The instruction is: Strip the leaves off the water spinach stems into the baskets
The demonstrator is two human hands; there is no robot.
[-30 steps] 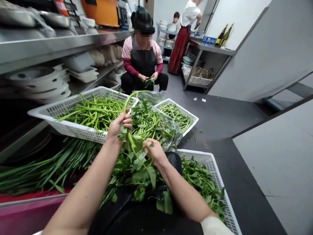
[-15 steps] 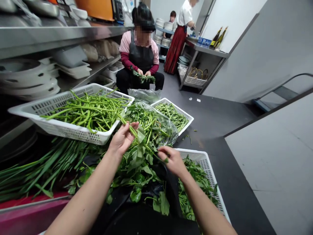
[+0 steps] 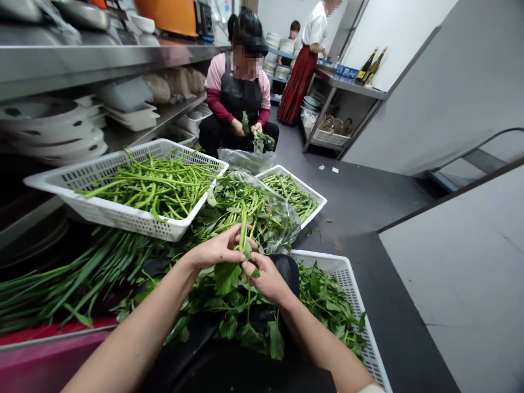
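Observation:
My left hand [image 3: 219, 249] is closed round a pale green water spinach stem [image 3: 243, 226], which points up and away from me. Just below it, my right hand [image 3: 267, 277] pinches the same stem near its leaves, close to the left fingertips. Broad leaves [image 3: 227, 277] hang under both hands above my dark-covered lap. Beyond the hands, a clear plastic bag [image 3: 290, 218] lies open around a heap of leafy stems [image 3: 229, 191].
Bare stems fill a white basket [image 3: 172, 230] at left; cut pieces lie in another basket [image 3: 323, 201] ahead. A leaf-filled basket [image 3: 352, 273] stands at my right. Long green stalks [image 3: 82, 273] lie at left. A co-worker [image 3: 241, 93] sits opposite, holding greens. Metal shelving [image 3: 123, 63] borders the left.
My hands have come together on the stem, which has turned more upright. My right hand has moved left and my left hand right and down. The co-worker's hands have parted with greens in them.

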